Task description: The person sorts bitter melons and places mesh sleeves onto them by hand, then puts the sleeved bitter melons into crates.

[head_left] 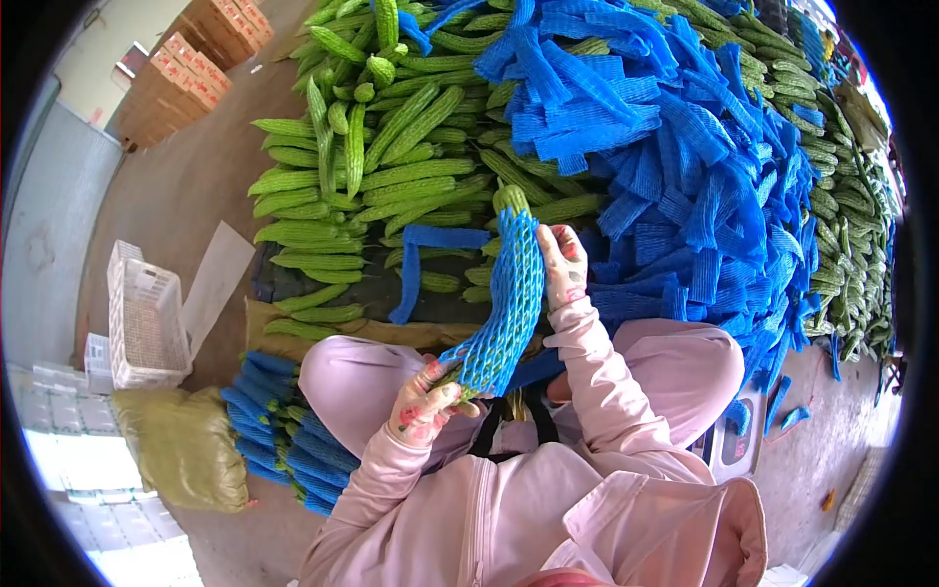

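A bitter melon (510, 199) wears a stretched blue foam net sleeve (509, 298), its stem end bare at the top. It slants across the space in front of my lap. My left hand (423, 406) is closed round the lower end, where net and green tip meet. Higher up, my right hand (564, 266) pinches the sleeve's right edge near its upper rim, fingers stained. Behind them lies a pile of bare bitter melons (416, 191). A heap of flat blue net sleeves (675, 176) rises right of my right hand.
Sleeved bitter melons (284, 430) are stacked left of my knee, beside a stuffed olive sack (186, 445). A white plastic crate (147, 318) and cardboard boxes (176, 88) stand at left. More bitter melons (851, 225) lie at far right. A scale (738, 435) sits by my right knee.
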The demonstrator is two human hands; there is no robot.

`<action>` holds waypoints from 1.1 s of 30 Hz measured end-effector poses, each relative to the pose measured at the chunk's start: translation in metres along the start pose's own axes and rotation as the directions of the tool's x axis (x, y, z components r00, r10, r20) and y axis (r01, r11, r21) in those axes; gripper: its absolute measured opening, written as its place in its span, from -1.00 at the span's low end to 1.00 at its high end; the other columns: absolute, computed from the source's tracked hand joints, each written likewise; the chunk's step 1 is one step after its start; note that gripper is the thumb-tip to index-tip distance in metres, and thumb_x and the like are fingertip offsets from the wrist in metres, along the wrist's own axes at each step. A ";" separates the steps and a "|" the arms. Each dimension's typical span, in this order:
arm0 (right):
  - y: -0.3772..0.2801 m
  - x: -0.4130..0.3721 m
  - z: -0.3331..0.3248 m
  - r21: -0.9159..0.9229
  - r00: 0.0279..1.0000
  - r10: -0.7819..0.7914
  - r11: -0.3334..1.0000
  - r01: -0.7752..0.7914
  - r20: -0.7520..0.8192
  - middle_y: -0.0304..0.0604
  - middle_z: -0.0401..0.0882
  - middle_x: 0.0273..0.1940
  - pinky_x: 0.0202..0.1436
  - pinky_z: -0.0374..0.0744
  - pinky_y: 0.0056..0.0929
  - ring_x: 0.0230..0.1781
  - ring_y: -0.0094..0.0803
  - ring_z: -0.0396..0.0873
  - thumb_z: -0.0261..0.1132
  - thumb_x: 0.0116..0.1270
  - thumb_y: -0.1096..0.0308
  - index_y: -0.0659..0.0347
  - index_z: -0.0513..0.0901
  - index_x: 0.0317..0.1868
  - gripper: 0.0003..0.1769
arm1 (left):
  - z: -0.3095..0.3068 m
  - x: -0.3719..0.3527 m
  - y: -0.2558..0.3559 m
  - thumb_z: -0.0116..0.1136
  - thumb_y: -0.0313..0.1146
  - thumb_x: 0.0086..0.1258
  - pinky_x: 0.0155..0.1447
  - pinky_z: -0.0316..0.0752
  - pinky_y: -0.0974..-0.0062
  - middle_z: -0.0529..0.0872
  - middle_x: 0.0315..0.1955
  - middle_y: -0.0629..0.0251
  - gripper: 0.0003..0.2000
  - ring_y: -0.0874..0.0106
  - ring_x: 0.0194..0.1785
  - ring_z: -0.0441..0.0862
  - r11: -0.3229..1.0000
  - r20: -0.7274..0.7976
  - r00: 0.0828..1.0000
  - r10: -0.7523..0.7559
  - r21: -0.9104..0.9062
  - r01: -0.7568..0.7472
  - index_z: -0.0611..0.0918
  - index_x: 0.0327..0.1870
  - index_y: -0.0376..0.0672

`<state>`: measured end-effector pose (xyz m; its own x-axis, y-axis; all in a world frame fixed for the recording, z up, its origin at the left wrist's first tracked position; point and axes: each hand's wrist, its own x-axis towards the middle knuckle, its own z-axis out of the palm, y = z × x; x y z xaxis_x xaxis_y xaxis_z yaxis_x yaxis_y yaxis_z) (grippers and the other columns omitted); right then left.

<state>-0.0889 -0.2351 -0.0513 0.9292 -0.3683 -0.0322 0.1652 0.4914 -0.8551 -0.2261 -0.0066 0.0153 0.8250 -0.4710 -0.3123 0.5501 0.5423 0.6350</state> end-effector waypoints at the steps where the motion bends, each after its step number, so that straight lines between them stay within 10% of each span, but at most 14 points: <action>1: 0.000 0.003 0.000 -0.026 0.999 0.017 1.000 -0.017 0.029 -0.41 0.50 -0.37 -0.31 0.39 -0.69 -0.39 -0.72 0.39 0.30 0.32 0.35 0.24 0.52 -0.25 -0.84 | -0.002 0.000 0.000 0.01 -0.63 0.31 -0.19 0.70 0.39 0.63 -0.03 0.08 -0.66 0.23 -0.05 0.66 1.000 0.001 1.000 0.003 0.002 -0.003 0.51 0.12 -0.22; 6: -0.014 0.034 0.001 -0.071 0.991 -0.136 0.988 0.136 0.005 -0.52 0.39 -0.54 -0.49 0.24 -0.71 -0.56 -0.78 0.22 0.32 0.30 0.36 0.17 0.49 -0.46 -0.79 | -0.012 -0.011 0.005 0.00 -0.54 0.33 -0.13 0.66 0.42 0.51 0.15 0.07 -0.53 0.13 0.06 0.61 0.992 0.130 0.990 -0.056 0.119 0.040 0.37 0.31 -0.16; 12: -0.003 0.041 -0.002 -0.099 0.998 -0.040 0.994 0.035 -0.050 -0.25 0.56 -0.26 -0.23 0.49 -0.51 -0.30 -0.56 0.48 0.23 0.37 0.11 0.25 0.50 -0.14 -0.66 | -0.003 -0.017 0.005 -0.02 -0.55 0.34 -0.04 0.62 0.41 0.43 0.24 0.09 -0.47 0.16 0.13 0.56 0.993 0.180 0.982 -0.054 0.113 0.034 0.28 0.37 -0.17; 14: -0.016 0.014 -0.001 0.342 0.928 0.251 0.876 -0.339 0.277 -0.13 0.56 -0.12 -0.13 0.56 -0.38 -0.18 -0.39 0.55 0.16 0.39 0.01 0.24 0.45 0.02 -0.55 | 0.000 -0.016 0.002 -0.06 -0.61 0.34 0.00 0.59 0.45 0.44 0.23 0.12 -0.47 0.22 0.13 0.56 0.957 0.128 0.992 0.020 0.286 -0.056 0.27 0.38 -0.19; 16: -0.047 -0.033 0.022 0.303 0.778 0.373 0.768 -0.565 0.505 -0.05 0.54 -0.03 -0.09 0.59 -0.27 -0.17 -0.24 0.58 0.17 0.35 0.00 0.23 0.40 0.13 -0.47 | -0.004 -0.013 -0.004 -0.03 -0.59 0.37 0.11 0.51 0.47 0.41 0.25 0.14 -0.47 0.31 0.20 0.49 0.960 0.132 0.990 0.053 0.268 -0.088 0.25 0.39 -0.21; 19: -0.037 -0.057 0.023 0.123 0.766 0.472 0.812 -0.570 0.436 -0.05 0.55 -0.04 -0.19 0.61 -0.27 -0.26 -0.27 0.59 0.30 0.21 0.02 0.24 0.40 0.15 -0.38 | -0.009 -0.006 -0.004 0.08 -0.40 0.42 0.27 0.34 0.42 0.40 0.27 0.14 -0.49 0.39 0.28 0.39 0.930 0.269 0.962 0.047 0.340 -0.141 0.28 0.37 -0.25; 22: -0.073 -0.061 0.049 -0.105 0.818 0.398 0.914 -0.391 0.416 -0.08 0.56 -0.13 -0.32 0.60 -0.39 -0.36 -0.35 0.59 0.33 0.16 0.10 0.22 0.41 0.16 -0.39 | -0.023 -0.011 0.034 0.09 -0.22 0.43 0.32 0.24 0.47 0.36 0.30 0.17 -0.46 0.46 0.34 0.28 0.764 0.098 0.991 -0.088 0.645 0.004 0.30 0.34 -0.29; 24: -0.094 -0.075 0.084 -0.188 0.808 0.332 0.943 -0.274 0.486 -0.10 0.53 -0.08 -0.24 0.60 -0.41 -0.30 -0.38 0.59 0.32 0.20 0.27 0.15 0.17 0.39 -0.22 | -0.046 -0.004 0.034 0.07 -0.15 0.44 0.28 0.26 0.51 0.35 0.29 0.19 -0.35 0.40 0.30 0.33 0.960 -0.048 0.992 0.118 0.261 -0.101 0.11 0.43 -0.22; 25: -0.101 -0.086 0.107 -0.209 0.800 0.305 0.951 -0.227 0.517 -0.10 0.48 0.05 -0.03 0.55 -0.43 -0.09 -0.38 0.54 0.28 0.25 0.29 0.12 0.06 0.45 -0.18 | -0.035 -0.003 0.038 0.15 -0.17 0.39 0.26 0.29 0.49 0.37 0.26 0.20 -0.30 0.41 0.25 0.37 0.878 0.021 0.939 0.342 0.350 -0.327 0.09 0.43 -0.23; 28: -0.095 -0.119 0.158 -0.176 0.549 0.150 0.984 -0.004 0.822 0.11 0.21 0.32 0.33 0.28 -0.21 0.29 -0.13 0.28 0.26 0.30 0.14 0.34 -0.01 0.44 -0.13 | 0.008 -0.011 0.049 0.38 -0.02 0.14 0.31 0.27 0.39 0.34 0.28 0.17 -0.02 0.37 0.26 0.38 0.659 0.150 0.724 0.673 0.323 -0.679 0.01 0.44 -0.24; 30: -0.096 -0.122 0.168 -0.137 0.247 0.011 0.856 0.498 0.969 0.28 0.09 0.36 0.39 0.18 -0.17 0.38 0.03 0.16 0.24 0.29 -0.04 0.50 0.04 0.39 -0.06 | 0.024 -0.048 0.081 0.48 -0.12 0.02 0.14 0.46 0.40 0.53 0.10 0.11 -0.18 0.33 0.06 0.57 0.664 -0.085 0.673 0.735 0.291 -0.689 0.34 0.27 -0.31; 33: -0.099 -0.140 0.182 -0.102 0.335 -0.021 0.934 0.344 0.942 0.27 0.13 0.35 0.40 0.14 -0.11 0.38 0.04 0.17 0.21 0.14 -0.33 0.49 0.26 0.30 0.05 | -0.013 -0.093 0.094 0.47 -0.13 0.02 -0.03 0.56 0.30 0.63 -0.09 0.09 -0.29 0.29 -0.12 0.64 0.734 -0.224 0.707 0.670 0.065 -0.676 0.41 0.15 -0.31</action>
<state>-0.1746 -0.0884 0.1318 0.6197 0.6096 0.4943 0.4399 0.2518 -0.8620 -0.2490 0.0968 0.0951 0.9814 0.1864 0.0465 -0.1618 0.6716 0.7230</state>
